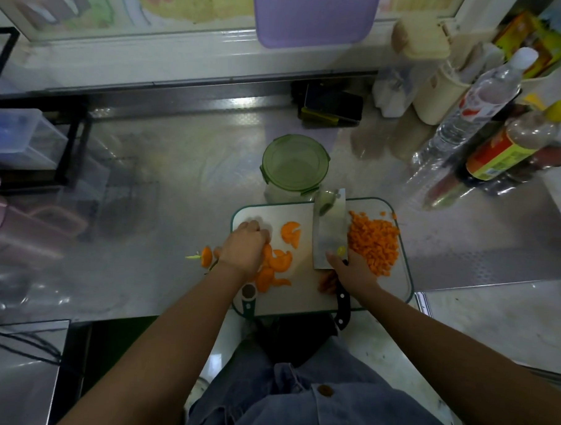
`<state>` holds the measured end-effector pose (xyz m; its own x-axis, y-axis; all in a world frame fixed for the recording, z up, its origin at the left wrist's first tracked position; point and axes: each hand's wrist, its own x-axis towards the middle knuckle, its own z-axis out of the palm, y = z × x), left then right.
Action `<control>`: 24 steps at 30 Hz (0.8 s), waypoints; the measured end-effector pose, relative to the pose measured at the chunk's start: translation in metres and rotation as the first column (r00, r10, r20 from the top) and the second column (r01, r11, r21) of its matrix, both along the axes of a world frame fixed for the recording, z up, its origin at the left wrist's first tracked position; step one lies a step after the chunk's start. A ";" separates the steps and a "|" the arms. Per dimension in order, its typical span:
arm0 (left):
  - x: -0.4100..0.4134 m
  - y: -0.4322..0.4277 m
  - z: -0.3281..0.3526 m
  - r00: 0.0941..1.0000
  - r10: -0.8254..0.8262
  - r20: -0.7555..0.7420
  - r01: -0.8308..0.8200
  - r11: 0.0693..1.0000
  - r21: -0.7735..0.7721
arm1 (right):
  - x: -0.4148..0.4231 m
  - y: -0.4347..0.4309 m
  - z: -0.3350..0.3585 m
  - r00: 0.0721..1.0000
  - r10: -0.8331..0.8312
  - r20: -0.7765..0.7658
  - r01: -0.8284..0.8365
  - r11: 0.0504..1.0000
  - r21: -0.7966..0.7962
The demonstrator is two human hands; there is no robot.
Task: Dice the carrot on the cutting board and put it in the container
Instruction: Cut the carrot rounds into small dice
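Gripping the black-handled steel cleaver (329,233) where handle meets blade, the right hand (350,270) has its fingers curled round the handle and one finger stretched onto the blade. The end of the handle sticks out behind the wrist, past the near edge of the white cutting board with a green rim (301,296). The blade shows its broad face to the camera and lies across the middle of the board. To its right, touching the blade's edge, sits the heap of diced orange carrot (372,242). To its left lie the uncut orange carrot slices (278,267), with a few more a little farther up the board.

The left hand (244,246) rests knuckles-up on the nearer slices with its fingers bent down onto them; whether it pinches any I cannot tell. An orange carrot end with a green stem (206,256) lies off the board's left edge on the stainless-steel table (177,191).

The round clear container with a green lid (292,163) stands closed just behind the board's far edge. At the table's far right stand a clear plastic bottle (470,108) and a brown sauce bottle with a yellow cap (513,142).
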<state>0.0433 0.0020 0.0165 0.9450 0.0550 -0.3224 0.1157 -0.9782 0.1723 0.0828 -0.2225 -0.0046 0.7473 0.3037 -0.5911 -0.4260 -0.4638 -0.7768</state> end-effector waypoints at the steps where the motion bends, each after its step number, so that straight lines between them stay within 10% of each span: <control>1: 0.002 0.001 0.000 1.000 0.008 0.005 -0.008 1.000 0.003 | 0.000 0.000 0.000 1.000 -0.001 0.002 0.001 1.000 0.000; 10: 0.001 0.016 0.005 0.961 0.274 0.025 -0.252 0.913 -0.319 | -0.001 0.000 0.004 1.000 0.006 0.005 -0.006 1.000 -0.002; 19: 0.008 -0.062 -0.001 0.783 0.533 -0.320 -0.579 0.438 -0.688 | -0.010 -0.027 0.017 0.945 0.082 0.317 -0.016 0.979 -0.204; 24: 0.004 -0.106 -0.022 0.769 0.566 -0.297 -0.618 0.542 -0.569 | -0.021 -0.049 0.013 0.869 0.274 0.411 -0.088 0.905 -0.417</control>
